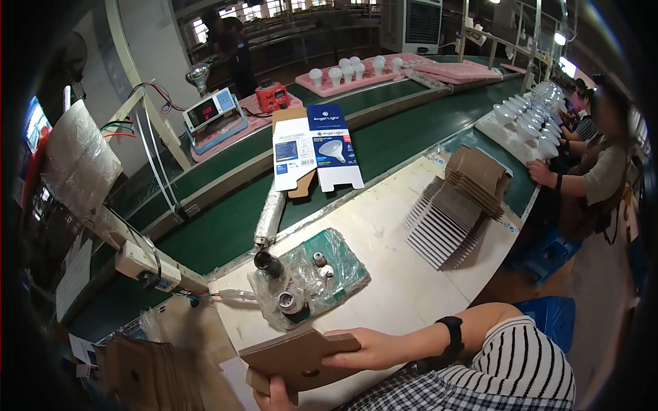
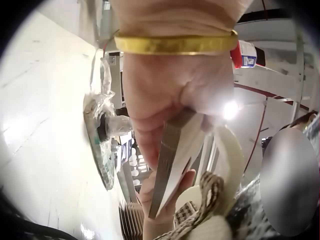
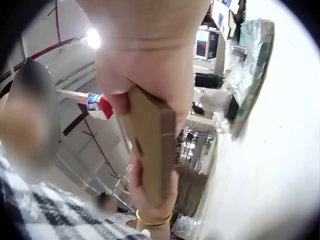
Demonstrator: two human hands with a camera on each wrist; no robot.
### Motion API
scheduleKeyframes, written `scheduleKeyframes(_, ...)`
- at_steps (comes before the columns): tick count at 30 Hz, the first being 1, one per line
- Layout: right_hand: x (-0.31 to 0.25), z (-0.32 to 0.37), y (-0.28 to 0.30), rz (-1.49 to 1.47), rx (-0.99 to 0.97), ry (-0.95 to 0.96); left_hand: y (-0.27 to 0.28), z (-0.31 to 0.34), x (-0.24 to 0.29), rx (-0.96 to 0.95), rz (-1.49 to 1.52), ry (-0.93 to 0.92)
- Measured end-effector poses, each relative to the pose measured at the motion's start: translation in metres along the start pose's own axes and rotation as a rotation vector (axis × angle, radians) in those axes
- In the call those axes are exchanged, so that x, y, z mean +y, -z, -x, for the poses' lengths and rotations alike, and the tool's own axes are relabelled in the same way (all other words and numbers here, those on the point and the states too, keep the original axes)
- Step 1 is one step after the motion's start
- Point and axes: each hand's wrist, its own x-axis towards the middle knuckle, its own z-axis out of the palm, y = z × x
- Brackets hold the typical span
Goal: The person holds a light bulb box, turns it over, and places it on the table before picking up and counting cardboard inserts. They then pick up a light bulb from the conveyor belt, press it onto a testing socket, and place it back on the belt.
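- Left hand [image 1: 275,395]: gripping, thumb and fingers pinching one end of a flat, thick brown cardboard piece with a round hole [image 1: 284,358].
- Right hand [image 1: 360,349]: gripping its opposite end. Cardboard thus spans both grips, apart from the pale, smooth table [image 1: 384,233]. Single fold or several layers: cannot tell.
- Beyond the grips: green board wrapped in clear plastic [image 1: 351,270]. Farther, toward the right-hand side: fanned stack of brown slotted cardboard [image 1: 445,222].
- Judgement: pressure should stay light and equal at both ends; squeezing harder may crease the edges.
- Judgement: best keep fingertips off the hole's rim, and turn the piece with both hands together to avoid twisting.
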Motion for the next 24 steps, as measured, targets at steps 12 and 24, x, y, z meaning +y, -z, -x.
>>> scheduleKeyframes(12, -0.003, -0.036, 0.02, -0.008, 0.355, 0.141, -0.032, 0.017, 0.012, -0.378, -0.071, -0.183)
scheduleKeyframes(24, 0.021, -0.027, 0.005, 0.073, 0.426, -0.05, -0.041, 0.011, 0.005, -0.343, 0.086, -0.148)
